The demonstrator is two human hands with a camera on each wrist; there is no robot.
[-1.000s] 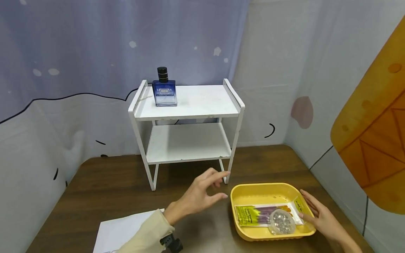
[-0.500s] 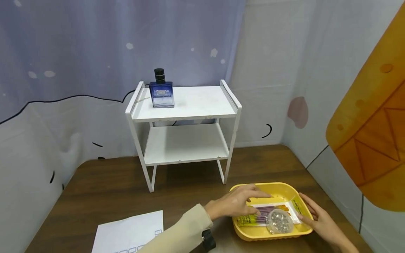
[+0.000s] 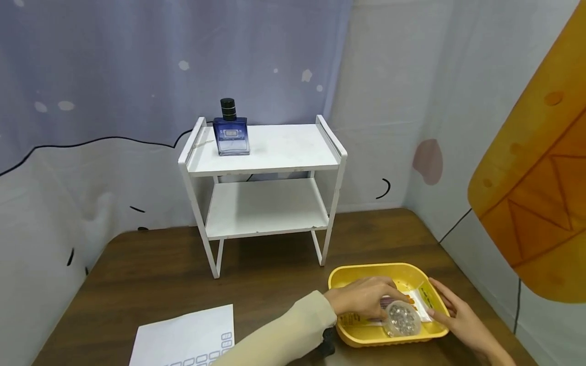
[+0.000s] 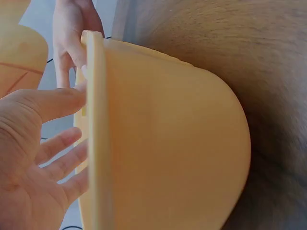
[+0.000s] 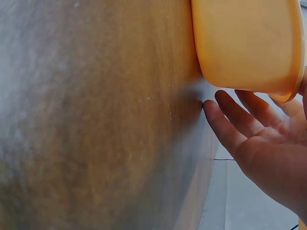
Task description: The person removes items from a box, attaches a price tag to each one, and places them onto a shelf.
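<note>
In the head view a yellow tray (image 3: 366, 341) stands at the right of the table, holding a small round clear container (image 3: 402, 319) with glassy pieces. Beside the container lies a flat packet (image 3: 352, 319) with a yellow-green label and thin purple sticks, partly covered by my left hand (image 3: 366, 297). That hand reaches over the tray's left rim, its fingertips right at the container; the left wrist view shows its fingers spread. My right hand (image 3: 462, 320) holds the tray's right end, thumb over the rim and fingers outside, near the tabletop in the right wrist view.
A white two-tier shelf (image 3: 267, 203) stands at the back of the brown table (image 3: 151, 279). On its upper tier is a blue perfume bottle (image 3: 231, 134) with a black cap. White paper (image 3: 183, 335) with printed boxes lies at the front left. Printed curtains (image 3: 137, 61) hang behind.
My left hand has moved right, from left of the tray to inside it, beside the round container. The right hand stays at the tray's right end. The head view has shifted slightly.
</note>
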